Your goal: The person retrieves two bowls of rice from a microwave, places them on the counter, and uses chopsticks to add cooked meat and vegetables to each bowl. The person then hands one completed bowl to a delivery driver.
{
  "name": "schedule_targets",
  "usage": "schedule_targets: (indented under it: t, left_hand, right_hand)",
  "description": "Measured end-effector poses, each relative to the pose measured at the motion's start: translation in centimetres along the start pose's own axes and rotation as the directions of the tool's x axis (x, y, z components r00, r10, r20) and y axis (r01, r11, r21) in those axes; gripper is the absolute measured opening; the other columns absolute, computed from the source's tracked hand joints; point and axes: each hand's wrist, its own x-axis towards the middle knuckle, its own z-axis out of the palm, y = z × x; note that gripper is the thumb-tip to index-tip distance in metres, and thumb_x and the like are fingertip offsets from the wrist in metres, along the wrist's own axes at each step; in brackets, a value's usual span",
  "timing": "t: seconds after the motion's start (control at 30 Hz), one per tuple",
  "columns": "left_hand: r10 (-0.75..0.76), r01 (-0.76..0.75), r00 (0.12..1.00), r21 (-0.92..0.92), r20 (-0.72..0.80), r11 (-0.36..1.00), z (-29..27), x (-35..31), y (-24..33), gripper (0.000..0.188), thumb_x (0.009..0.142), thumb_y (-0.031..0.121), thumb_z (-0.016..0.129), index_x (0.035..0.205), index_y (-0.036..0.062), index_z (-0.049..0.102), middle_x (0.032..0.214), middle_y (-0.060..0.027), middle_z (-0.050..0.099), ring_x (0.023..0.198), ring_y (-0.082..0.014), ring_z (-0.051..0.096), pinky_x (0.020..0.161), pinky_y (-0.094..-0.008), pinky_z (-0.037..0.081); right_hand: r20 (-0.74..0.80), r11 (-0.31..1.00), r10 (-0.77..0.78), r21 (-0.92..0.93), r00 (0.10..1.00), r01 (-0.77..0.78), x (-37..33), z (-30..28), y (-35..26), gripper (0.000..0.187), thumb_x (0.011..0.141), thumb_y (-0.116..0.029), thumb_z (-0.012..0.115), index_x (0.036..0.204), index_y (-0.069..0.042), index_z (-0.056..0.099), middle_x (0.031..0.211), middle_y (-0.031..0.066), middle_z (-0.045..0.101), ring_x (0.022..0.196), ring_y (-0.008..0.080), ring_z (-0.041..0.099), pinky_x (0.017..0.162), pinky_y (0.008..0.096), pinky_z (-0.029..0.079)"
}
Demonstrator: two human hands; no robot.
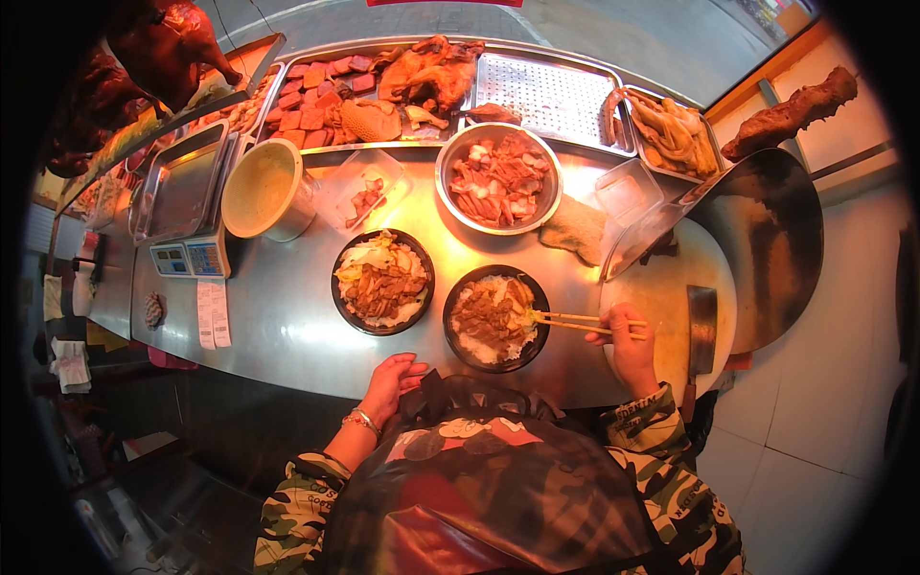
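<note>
My right hand point(630, 347) is closed around a pair of wooden chopsticks point(567, 319). Their tips reach into the right edge of a black bowl point(458, 358), among yellowish-green shreds beside sliced brown meat on white rice point(479, 347). To its left stands a second black bowl point(337, 305), filled with rice, sliced meat and pale vegetable. My left hand point(391, 383) rests at the counter's front edge, below the two bowls, its fingers loosely extended and holding nothing. Behind the bowls is a steel bowl point(443, 197) heaped with chopped reddish meat point(498, 177).
A round chopping board point(661, 297) bearing a cleaver point(702, 331) lies at right, beside a large curved metal sheet point(781, 249). A beige tub point(259, 192), clear container point(331, 196) and scale point(192, 257) stand left. Trays of meat point(326, 96) line the back; roast poultry point(172, 48) hangs upper left.
</note>
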Motion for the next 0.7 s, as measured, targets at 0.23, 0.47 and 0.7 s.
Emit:
schedule_targets:
  t: [0.23, 0.47, 0.7]
  left_hand:
    - [0.041, -0.041, 0.999, 0.042, -0.007, 0.998, 0.2, -0.4, 0.1, 0.022, 0.089, 0.015, 0.043, 0.108, 0.0060, 0.049, 0.098, -0.0119, 0.062, 0.078, -0.0178, 0.061, 0.071, -0.0296, 0.049]
    - [0.032, -0.032, 0.999, 0.006, 0.015, 0.999, -0.2, -0.1, -0.3, 0.022, 0.089, 0.016, 0.044, 0.109, 0.0071, 0.049, 0.099, -0.0103, 0.062, 0.077, -0.0166, 0.061, 0.071, -0.0291, 0.049]
    - [0.028, -0.028, 1.000, -0.018, -0.005, 0.999, -0.1, -0.2, -0.2, 0.020, 0.089, 0.013, 0.044, 0.107, 0.0051, 0.050, 0.096, -0.0110, 0.063, 0.074, -0.0143, 0.060, 0.068, -0.0232, 0.047]
  right_hand:
    - [-0.051, 0.979, 0.031, 0.204, 0.998, -0.020, 1.1, 1.9, -3.0, 0.024, 0.093, -0.020, 0.044, 0.085, 0.002, 0.050, 0.073, 0.0085, 0.055, 0.060, 0.0185, 0.062, 0.052, 0.0243, 0.050]
    - [0.133, 0.938, -0.071, 0.346, 0.989, 0.021, 5.4, 12.2, -2.1, 0.021, 0.092, -0.019, 0.046, 0.089, 0.000, 0.053, 0.075, 0.0073, 0.057, 0.066, 0.0173, 0.062, 0.055, 0.0241, 0.049]
    - [0.238, 1.000, 0.003, 0.000, 0.971, -0.003, 7.1, 16.8, -1.1, 0.025, 0.091, -0.023, 0.050, 0.094, 0.001, 0.055, 0.084, 0.0070, 0.057, 0.074, 0.0136, 0.060, 0.062, 0.0231, 0.050]
